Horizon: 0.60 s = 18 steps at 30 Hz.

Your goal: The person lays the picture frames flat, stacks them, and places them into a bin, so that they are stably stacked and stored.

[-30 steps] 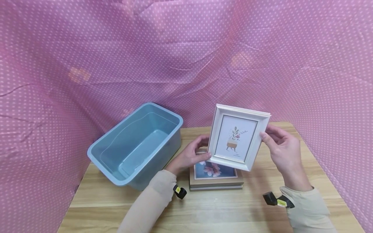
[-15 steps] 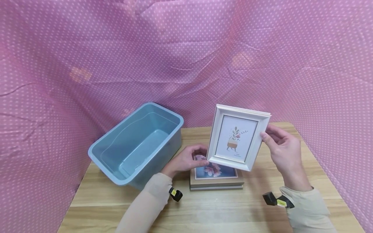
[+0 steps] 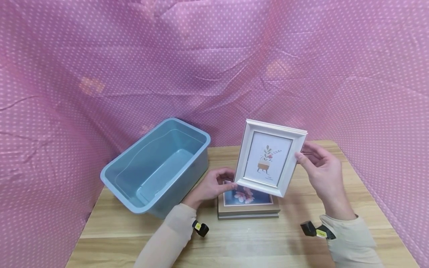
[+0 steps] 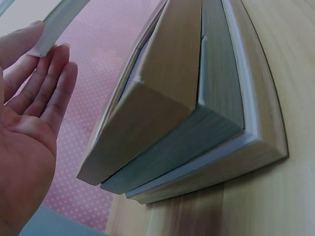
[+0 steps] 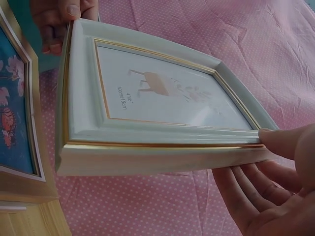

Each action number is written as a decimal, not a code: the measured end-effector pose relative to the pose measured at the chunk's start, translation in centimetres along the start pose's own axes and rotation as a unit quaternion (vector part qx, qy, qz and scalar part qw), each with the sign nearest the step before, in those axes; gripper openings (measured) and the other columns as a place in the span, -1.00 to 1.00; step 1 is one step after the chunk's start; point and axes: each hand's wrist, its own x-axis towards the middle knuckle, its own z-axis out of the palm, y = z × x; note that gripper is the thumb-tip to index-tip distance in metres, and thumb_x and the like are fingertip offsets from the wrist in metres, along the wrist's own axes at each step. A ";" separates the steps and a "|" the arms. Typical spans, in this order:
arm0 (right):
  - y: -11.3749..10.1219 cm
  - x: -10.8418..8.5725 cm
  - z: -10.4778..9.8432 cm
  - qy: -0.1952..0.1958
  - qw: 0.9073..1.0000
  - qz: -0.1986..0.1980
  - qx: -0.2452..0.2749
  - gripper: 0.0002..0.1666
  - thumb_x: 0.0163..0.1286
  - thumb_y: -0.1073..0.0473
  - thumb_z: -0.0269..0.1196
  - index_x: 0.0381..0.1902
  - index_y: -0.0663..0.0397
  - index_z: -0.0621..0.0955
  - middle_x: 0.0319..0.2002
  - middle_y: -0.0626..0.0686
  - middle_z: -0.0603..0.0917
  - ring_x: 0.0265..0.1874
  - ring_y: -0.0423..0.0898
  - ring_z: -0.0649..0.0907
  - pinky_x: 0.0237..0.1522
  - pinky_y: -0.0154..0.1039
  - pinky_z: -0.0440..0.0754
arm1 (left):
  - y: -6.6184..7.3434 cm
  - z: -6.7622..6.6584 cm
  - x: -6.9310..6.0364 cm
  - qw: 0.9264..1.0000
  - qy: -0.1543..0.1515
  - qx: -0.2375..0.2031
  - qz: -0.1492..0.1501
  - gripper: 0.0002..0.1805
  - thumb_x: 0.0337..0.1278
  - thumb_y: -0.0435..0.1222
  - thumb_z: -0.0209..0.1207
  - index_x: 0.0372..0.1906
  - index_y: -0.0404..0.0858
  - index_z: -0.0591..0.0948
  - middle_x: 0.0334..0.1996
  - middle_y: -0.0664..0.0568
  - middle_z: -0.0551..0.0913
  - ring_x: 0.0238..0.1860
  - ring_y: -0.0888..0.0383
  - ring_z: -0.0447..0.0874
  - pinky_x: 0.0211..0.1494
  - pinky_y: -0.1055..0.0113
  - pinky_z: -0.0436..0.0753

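A white picture frame (image 3: 268, 158) with a potted-plant print is held up, tilted, above a stack of frames. My right hand (image 3: 323, 175) grips its right edge, thumb on the front and fingers behind, as the right wrist view confirms. At the lower left corner, my left hand (image 3: 212, 184) pinches the frame between thumb and fingers. Below lies a gold-brown picture frame (image 3: 248, 210) with a pink blossom picture, partly covered by the white one. The left wrist view shows a grey frame (image 4: 221, 73) and a wood-toned frame (image 4: 268, 113) beneath it.
A blue-grey plastic tub (image 3: 197, 163) stands on the left of the wooden table (image 3: 248, 242), with nothing visible inside. Pink dotted cloth (image 3: 214, 67) hangs behind and at both sides. Each wrist wears a small black camera.
My left hand has slid down from the white frame's left edge to its lower left corner. The white frame and right hand have shifted slightly left. The stack and tub stay put.
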 end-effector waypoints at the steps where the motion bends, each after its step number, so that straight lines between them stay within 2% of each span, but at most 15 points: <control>1: 0.0 0.0 0.1 -0.002 1.000 -0.003 0.005 -0.53 0.49 0.37 0.38 0.30 0.41 0.63 -0.11 -0.35 0.82 -0.21 -0.39 0.81 -0.04 -0.53 0.77 | 0.0 0.0 -0.1 1.000 0.005 -0.002 -0.001 -0.56 0.33 -0.40 0.40 0.25 -0.46 0.64 0.09 -0.32 0.75 0.10 0.00 0.76 0.31 0.03 0.77; 7: 0.0 -0.2 0.3 -0.002 1.000 -0.001 0.013 -0.54 0.55 0.36 0.31 0.30 0.53 0.59 -0.10 -0.38 0.82 -0.30 -0.38 0.83 0.03 -0.56 0.74 | 0.1 0.0 -0.6 1.000 0.023 -0.012 -0.001 -0.56 0.31 -0.41 0.41 0.23 -0.47 0.65 0.07 -0.34 0.75 0.06 0.07 0.77 0.25 0.21 0.79; 15: -0.1 -0.2 0.3 0.008 1.000 0.013 0.009 -0.55 0.53 0.32 0.36 0.31 0.40 0.64 -0.09 -0.39 0.82 -0.24 -0.37 0.85 0.11 -0.62 0.68 | -0.2 0.1 -1.0 0.999 0.042 -0.028 0.020 -0.57 0.26 -0.47 0.42 0.20 -0.50 0.65 0.03 -0.38 0.75 -0.01 0.21 0.76 0.17 0.32 0.79; 18: -0.1 -0.2 0.4 0.010 0.999 0.011 0.039 -0.54 0.51 0.33 0.38 0.31 0.35 0.66 -0.07 -0.31 0.84 -0.21 -0.34 0.84 0.10 -0.56 0.72 | -0.3 0.1 -1.2 0.998 0.054 -0.030 0.021 -0.55 0.24 -0.48 0.43 0.20 -0.50 0.63 0.05 -0.39 0.75 -0.01 0.22 0.76 0.17 0.35 0.79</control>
